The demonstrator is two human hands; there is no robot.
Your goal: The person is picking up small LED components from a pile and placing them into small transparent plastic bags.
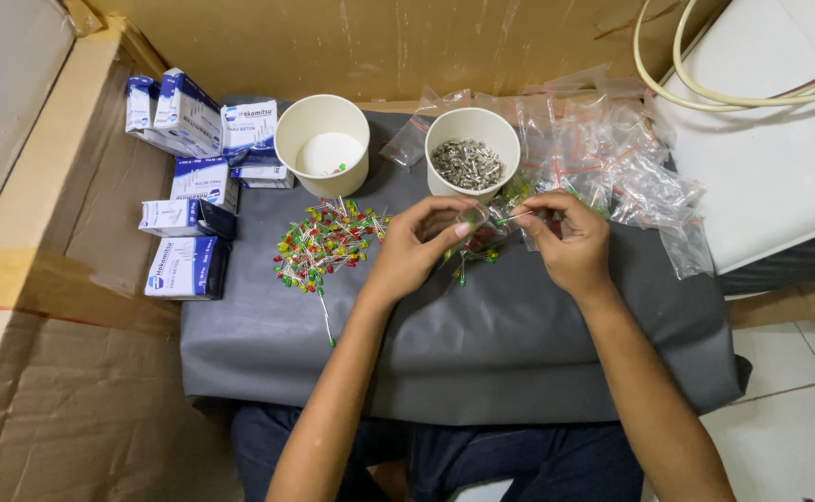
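My left hand (419, 244) and my right hand (567, 240) meet over a grey mat (500, 344), together pinching a small clear plastic bag (486, 232) with a few red, yellow and green LEDs inside. A loose pile of LEDs (326, 244) in the same colours lies on the mat just left of my left hand. Behind my hands stands a white paper cup of small metal parts (472, 154). A second white cup (322, 146), nearly empty, stands to its left.
Several blue-and-white small boxes (189, 200) are stacked at the mat's left edge. A heap of small clear zip bags (617, 158) lies at the back right. Cardboard walls stand behind and left. A white surface with cream cables (761, 93) is at the right.
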